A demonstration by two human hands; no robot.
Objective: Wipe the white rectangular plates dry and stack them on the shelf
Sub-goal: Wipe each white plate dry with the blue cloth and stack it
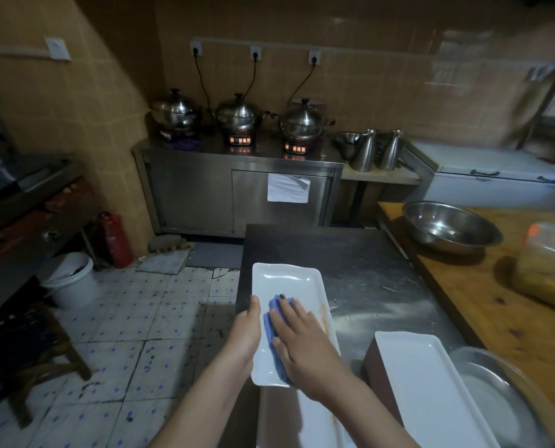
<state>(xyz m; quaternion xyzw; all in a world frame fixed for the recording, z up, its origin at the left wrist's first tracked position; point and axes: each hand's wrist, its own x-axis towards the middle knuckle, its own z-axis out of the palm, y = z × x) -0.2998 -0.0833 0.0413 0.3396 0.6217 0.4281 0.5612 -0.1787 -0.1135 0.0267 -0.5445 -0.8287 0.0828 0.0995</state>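
Observation:
A white rectangular plate [285,286] is held over the near left edge of the steel table [366,270]. My left hand [247,334] grips its left rim, thumb on top. My right hand [305,344] lies flat with straight fingers on a blue cloth [274,321], pressing it onto the plate's inside. An orange smear shows on the plate's right rim. Another white plate [302,421] lies below it at the table's near edge. A further white rectangular plate [428,386] rests at the right on a brown box.
A large steel bowl [450,226] and a wrapped yellow package [547,263] sit on the wooden counter at right. A round metal tray [502,392] lies near right. Three lidded pots stand on the far steel cabinet [237,189]. White bucket [69,279], wooden stool [27,344] on floor.

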